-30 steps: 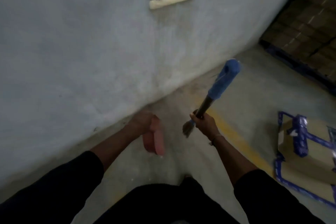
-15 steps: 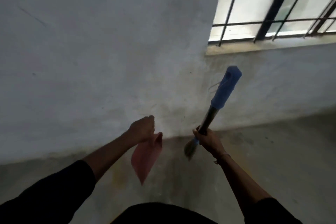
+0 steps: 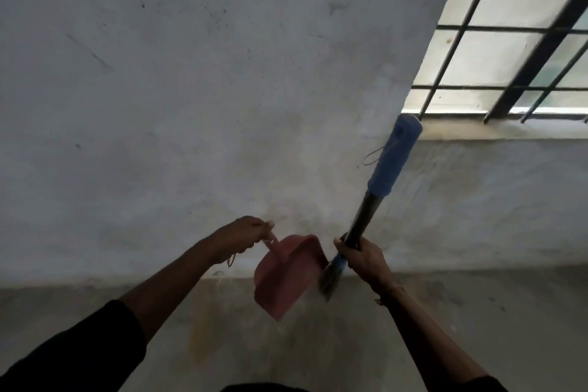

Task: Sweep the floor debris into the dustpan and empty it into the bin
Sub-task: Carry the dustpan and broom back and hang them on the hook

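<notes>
1. Head view, and the pink plastic dustpan hangs off the floor in front of the grey plastered wall, its mouth tipped downward.
2. The left hand has its fingers curled tight round the dustpan's thin handle, to the pan's left.
3. Right of the pan, the right hand is wrapped round the dark shaft of a short broom with a blue foam grip; its bristle head sits just beside the pan's right edge, maybe touching.
4. Below the pan lies the bare concrete floor; no debris pile or bin shows.
5. My read: this is carrying, not sweeping. Whether the pan holds anything, I cannot tell.
6. Next up, likely: find the debris or bin, then level that pan so nothing spills.
</notes>
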